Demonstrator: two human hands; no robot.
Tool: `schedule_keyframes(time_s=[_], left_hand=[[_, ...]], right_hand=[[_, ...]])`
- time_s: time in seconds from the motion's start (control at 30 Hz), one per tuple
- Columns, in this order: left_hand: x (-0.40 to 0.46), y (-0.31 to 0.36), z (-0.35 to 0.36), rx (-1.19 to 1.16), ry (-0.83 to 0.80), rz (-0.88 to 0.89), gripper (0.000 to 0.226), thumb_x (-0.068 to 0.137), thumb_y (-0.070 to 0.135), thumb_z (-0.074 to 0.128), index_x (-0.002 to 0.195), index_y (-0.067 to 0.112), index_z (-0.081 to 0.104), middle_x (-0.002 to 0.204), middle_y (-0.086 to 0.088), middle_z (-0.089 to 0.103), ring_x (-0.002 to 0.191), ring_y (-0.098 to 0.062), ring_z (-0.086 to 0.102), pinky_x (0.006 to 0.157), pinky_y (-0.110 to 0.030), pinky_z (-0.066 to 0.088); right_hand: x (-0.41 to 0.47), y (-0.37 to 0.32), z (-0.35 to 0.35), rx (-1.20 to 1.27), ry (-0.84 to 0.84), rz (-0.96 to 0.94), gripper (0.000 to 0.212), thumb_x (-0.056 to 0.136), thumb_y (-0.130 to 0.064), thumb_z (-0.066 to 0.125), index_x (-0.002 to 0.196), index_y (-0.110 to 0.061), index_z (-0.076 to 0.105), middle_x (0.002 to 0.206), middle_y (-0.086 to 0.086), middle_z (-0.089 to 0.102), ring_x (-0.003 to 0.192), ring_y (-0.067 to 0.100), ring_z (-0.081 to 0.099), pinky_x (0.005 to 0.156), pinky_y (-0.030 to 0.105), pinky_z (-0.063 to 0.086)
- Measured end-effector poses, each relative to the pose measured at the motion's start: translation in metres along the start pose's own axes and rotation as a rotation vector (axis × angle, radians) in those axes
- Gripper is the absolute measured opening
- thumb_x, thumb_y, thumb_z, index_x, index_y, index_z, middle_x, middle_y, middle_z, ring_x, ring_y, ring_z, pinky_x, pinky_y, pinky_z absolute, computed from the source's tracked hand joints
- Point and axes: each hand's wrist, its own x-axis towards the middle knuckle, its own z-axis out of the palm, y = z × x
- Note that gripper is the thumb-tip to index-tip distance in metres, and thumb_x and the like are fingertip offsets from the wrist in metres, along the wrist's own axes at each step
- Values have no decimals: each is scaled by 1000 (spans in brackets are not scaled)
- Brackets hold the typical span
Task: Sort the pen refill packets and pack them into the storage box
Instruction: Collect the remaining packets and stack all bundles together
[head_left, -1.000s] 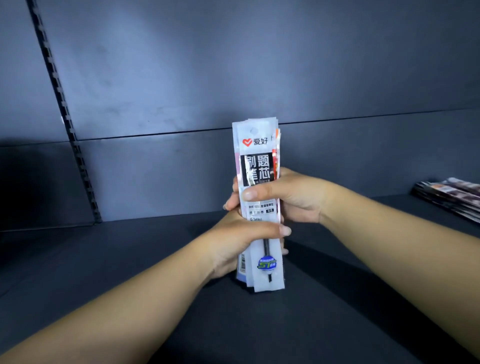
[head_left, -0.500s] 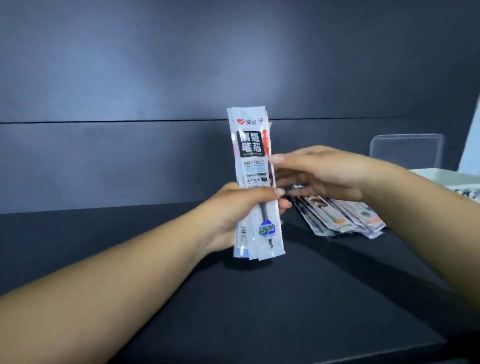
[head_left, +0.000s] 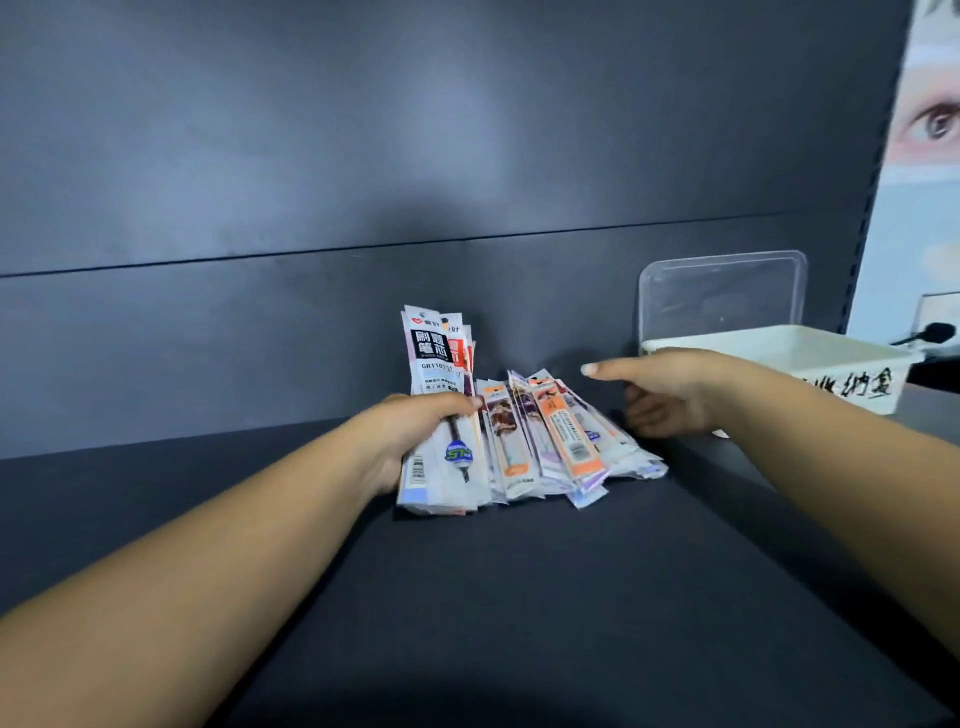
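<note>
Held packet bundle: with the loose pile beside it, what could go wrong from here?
1. The left hand grips the held bundle low on its length, so the packets may fan out and slip.
2. The right hand, reaching over the loose pile, could scatter it across the shelf.

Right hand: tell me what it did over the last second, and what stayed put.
The right hand let go of the upright bundle of packets and moved right, now open above the loose pile beside the white box. The left hand still grips the bundle upright.
</note>
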Motion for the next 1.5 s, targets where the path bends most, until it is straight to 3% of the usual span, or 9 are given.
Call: schedule_keyframes(time_s=[0.17, 0.27, 0.4, 0.57, 0.67, 0.73, 1.1, 1.3, 1.5], left_hand=[[17, 3, 22, 22, -6, -7, 13, 76, 7, 69, 88, 4, 65, 73, -13, 71, 55, -23, 68, 55, -42, 58], [21, -3, 26, -11, -1, 4, 6, 75, 3, 69, 80, 3, 66, 57, -9, 70, 47, -21, 67, 47, -39, 57], [26, -7, 27, -17, -15, 61, 10, 75, 5, 71, 84, 3, 68, 63, -8, 72, 53, -20, 68, 54, -37, 58], [27, -7, 29, -95, -68, 61, 19, 77, 17, 70, 91, 5, 68, 77, -12, 74, 62, -24, 70, 60, -41, 59], [28, -10, 28, -144, -75, 56, 18, 78, 21, 69, 89, 7, 68, 75, -11, 74, 60, -24, 70, 57, -40, 59], [29, -10, 27, -169, -92, 53, 17, 79, 23, 68, 86, 8, 67, 69, -10, 74, 58, -23, 70, 56, -40, 59], [24, -9, 23, -340, -343, 42, 62, 64, 48, 65, 118, 16, 62, 112, -14, 69, 90, -29, 69, 77, -45, 57], [28, -12, 18, -390, -361, -37, 60, 74, 49, 59, 118, 8, 61, 107, -18, 70, 88, -30, 70, 77, -44, 57], [28, -13, 18, -425, -315, -42, 39, 83, 39, 57, 102, 7, 67, 83, -17, 73, 69, -28, 71, 65, -42, 58]], right_hand=[[9, -12, 3, 199, -187, 47, 83, 85, -35, 56, 140, 10, 14, 149, 22, 26, 129, 31, 40, 82, 39, 41], [15, -12, 15, 175, -257, 51, 65, 85, -35, 56, 130, 7, 35, 112, 18, 55, 97, 26, 59, 69, 35, 48], [33, -8, 35, 215, -471, 0, 35, 83, -41, 54, 84, -8, 63, 71, 9, 69, 60, 21, 67, 62, 33, 57], [36, -5, 43, 193, -497, -80, 44, 84, -50, 50, 91, -9, 65, 86, 10, 71, 76, 24, 68, 80, 39, 54], [36, -2, 49, 187, -426, -118, 56, 82, -61, 43, 84, -11, 67, 78, 6, 73, 72, 19, 69, 72, 30, 57], [38, -3, 53, 219, -329, -146, 62, 78, -69, 43, 84, -13, 69, 80, 7, 74, 78, 24, 68, 80, 38, 54], [18, -4, 72, 525, -437, -283, 57, 80, -57, 52, 125, -21, 52, 110, 12, 70, 93, 27, 70, 75, 41, 58], [7, 2, 72, 459, -434, -274, 46, 74, -29, 70, 109, -1, 62, 102, 20, 70, 92, 33, 68, 82, 44, 55], [7, 7, 75, 425, -245, -336, 22, 78, -16, 66, 95, -4, 67, 97, 22, 71, 89, 36, 68, 85, 47, 54]])
